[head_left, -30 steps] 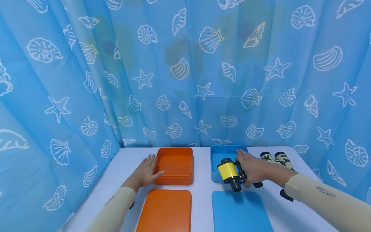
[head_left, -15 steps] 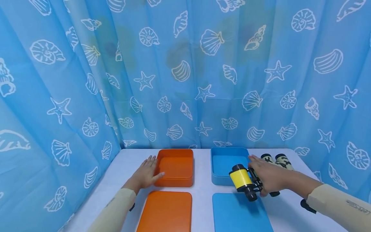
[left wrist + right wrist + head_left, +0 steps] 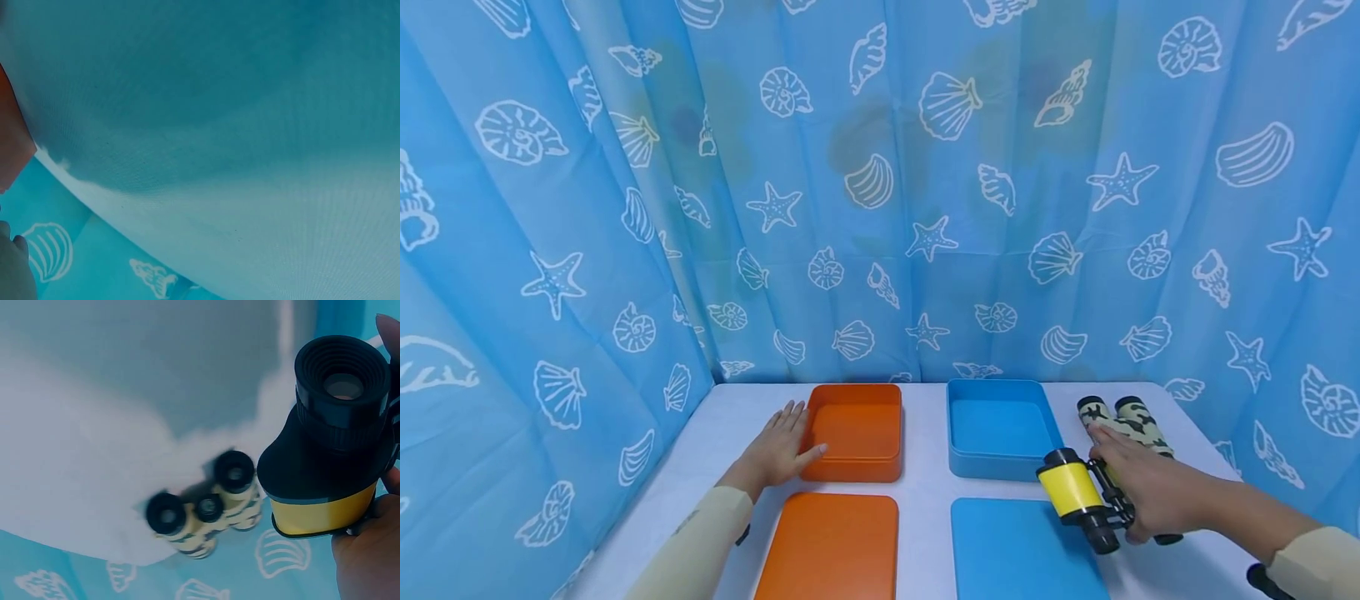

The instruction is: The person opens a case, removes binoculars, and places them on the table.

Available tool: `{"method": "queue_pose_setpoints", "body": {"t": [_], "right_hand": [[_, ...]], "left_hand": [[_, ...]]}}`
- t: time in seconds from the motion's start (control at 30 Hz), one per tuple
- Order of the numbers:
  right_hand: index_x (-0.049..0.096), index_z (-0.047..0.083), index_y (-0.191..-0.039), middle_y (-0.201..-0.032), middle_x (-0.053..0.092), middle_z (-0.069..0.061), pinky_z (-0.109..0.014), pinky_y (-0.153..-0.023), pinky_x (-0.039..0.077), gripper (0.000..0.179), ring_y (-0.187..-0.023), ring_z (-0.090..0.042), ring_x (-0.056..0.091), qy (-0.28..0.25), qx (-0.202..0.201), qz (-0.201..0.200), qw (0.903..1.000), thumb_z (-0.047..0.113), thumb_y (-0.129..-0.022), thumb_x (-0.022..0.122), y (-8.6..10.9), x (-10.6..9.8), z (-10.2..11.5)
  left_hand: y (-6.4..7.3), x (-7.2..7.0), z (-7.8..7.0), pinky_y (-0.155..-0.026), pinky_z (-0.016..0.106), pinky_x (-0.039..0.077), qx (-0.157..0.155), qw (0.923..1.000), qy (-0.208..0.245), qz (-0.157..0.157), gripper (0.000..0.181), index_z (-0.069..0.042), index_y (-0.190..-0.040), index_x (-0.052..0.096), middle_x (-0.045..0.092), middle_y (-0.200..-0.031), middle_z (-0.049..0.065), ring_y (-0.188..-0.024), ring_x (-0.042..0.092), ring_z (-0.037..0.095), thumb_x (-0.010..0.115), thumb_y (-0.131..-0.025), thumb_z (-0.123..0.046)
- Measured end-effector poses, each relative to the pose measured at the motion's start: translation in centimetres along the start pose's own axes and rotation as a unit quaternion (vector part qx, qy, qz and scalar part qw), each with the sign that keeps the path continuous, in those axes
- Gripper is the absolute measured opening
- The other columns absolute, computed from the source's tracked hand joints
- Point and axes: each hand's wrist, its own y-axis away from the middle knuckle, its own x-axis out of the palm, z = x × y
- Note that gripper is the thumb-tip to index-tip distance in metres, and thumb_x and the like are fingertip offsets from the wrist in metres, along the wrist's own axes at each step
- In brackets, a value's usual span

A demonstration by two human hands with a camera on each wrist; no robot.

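Note:
My right hand (image 3: 1150, 487) grips a pair of yellow and black binoculars (image 3: 1070, 490) above the table, just right of the blue box (image 3: 1000, 467). Seen from the right wrist, one eyepiece and a yellow barrel of these binoculars (image 3: 325, 515) fill the right side. A second pair of binoculars, camouflage-patterned (image 3: 1137, 417), lies behind my right hand, which partly covers it. My left hand (image 3: 777, 448) rests with straight fingers against the left side of an orange box (image 3: 852, 472). Both boxes are without lids on them, and their insides show bare.
An orange lid (image 3: 831, 546) lies in front of the orange box and a blue lid (image 3: 1022, 550) in front of the blue box. A blue shell-patterned curtain (image 3: 880, 208) hangs behind the white table (image 3: 922, 517). Small black pieces show beside both forearms.
My right hand has carried the yellow and black binoculars rightward, from over the blue box's front to beside it, near the camouflage pair. The left hand stays against the orange box.

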Motion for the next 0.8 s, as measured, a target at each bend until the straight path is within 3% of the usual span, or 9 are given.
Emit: {"method": "queue_pose_setpoints", "body": {"t": [0.57,0.8], "right_hand": [[0.048,0.01,-0.131,-0.156,0.017,-0.026,-0.072,-0.1,0.024,0.108,-0.137,-0.051,0.02,-0.017,0.038,0.041,0.9983,0.05,-0.042,0.093,3.7,3.1,-4.6],[0.048,0.008,-0.132,-0.154,0.021,-0.027,-0.072,-0.099,0.025,0.111,-0.137,-0.051,0.022,-0.023,0.035,0.039,0.9984,0.055,-0.041,0.092,5.2,4.2,-5.8]], "left_hand": [[0.1,-0.1,0.0,-0.116,0.05,0.009,-0.001,1.0,-0.001,0.004,0.097,-0.012,-0.157,0.013,0.014,-0.162,0.005,-0.148,0.004,0.029,0.041,-0.087,-0.074],[0.1,0.0,0.0,-0.116,0.05,0.008,0.001,1.0,0.005,0.0,0.098,-0.013,-0.157,0.015,0.016,-0.161,0.005,-0.148,0.006,0.029,0.041,-0.087,-0.075]]}}
